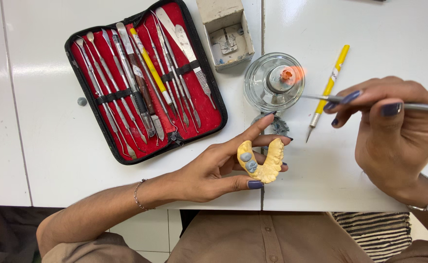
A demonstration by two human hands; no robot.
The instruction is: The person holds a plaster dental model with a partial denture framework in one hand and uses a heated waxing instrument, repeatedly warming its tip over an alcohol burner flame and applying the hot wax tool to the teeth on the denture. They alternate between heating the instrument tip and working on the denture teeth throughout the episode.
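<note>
Down in the lower middle of the frame the left hand [214, 168] is cradling a yellow dental cast [264, 163] — a horseshoe-shaped jaw model with a few grey-blue wax teeth [248, 161] built up on one side. Fingers are closed loosely around it, thumb under the bottom edge and fingertips behind, so it's held up off the white table [48, 146] rather than resting on it.

Over at the right edge, the right hand [394, 136] pinches a thin metal instrument [370, 102] between thumb and the first fingers, with the tip stretched left into the small orange flame of the glass spirit lamp [274, 82] in the upper middle. A yellow-handled tool [329, 90] lies on the table just beside the lamp, and a little grey box [226, 31] sits above it. The red-lined instrument case [143, 78] is open in the upper left, full of tools under elastic straps, with a small grey wax blob [81, 101] on the table to its left.

What I'd worry about: the flame is faint and easy to misjudge, and the fingers of the hand holding the cast sit pretty near the lamp. An overheated tip could also melt more of the wax teeth than intended, or drip. And the cast is only lightly gripped — a slip onto the table could chip it.
</note>
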